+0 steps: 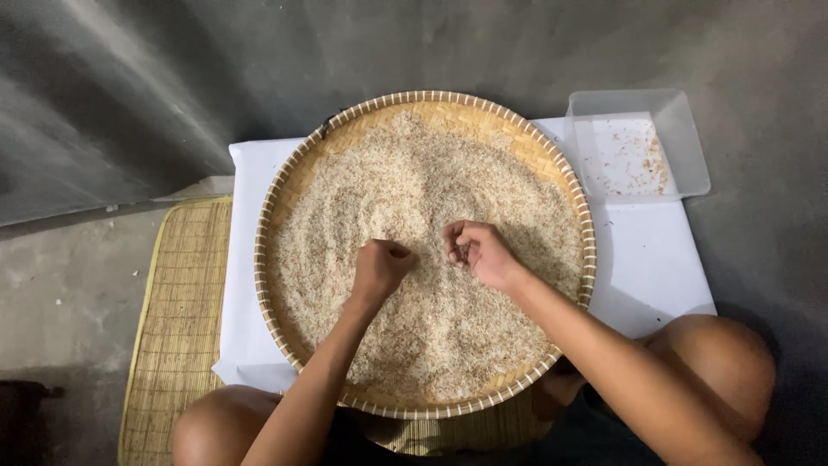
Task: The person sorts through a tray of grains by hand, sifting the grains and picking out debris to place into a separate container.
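Woven mat [177, 319] lay at left over grey floor [69, 285], white cloth [655, 259] under round tray [276, 198] of rice [431, 190], left hand [381, 267] fisted in grain, right hand [477, 252] curled pinching bits, clear tub [690, 147] just past the tray rim.

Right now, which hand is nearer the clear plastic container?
Right. The right hand is in the rice toward the container at the tray's upper right; the left hand sits farther over, near the tray's middle.
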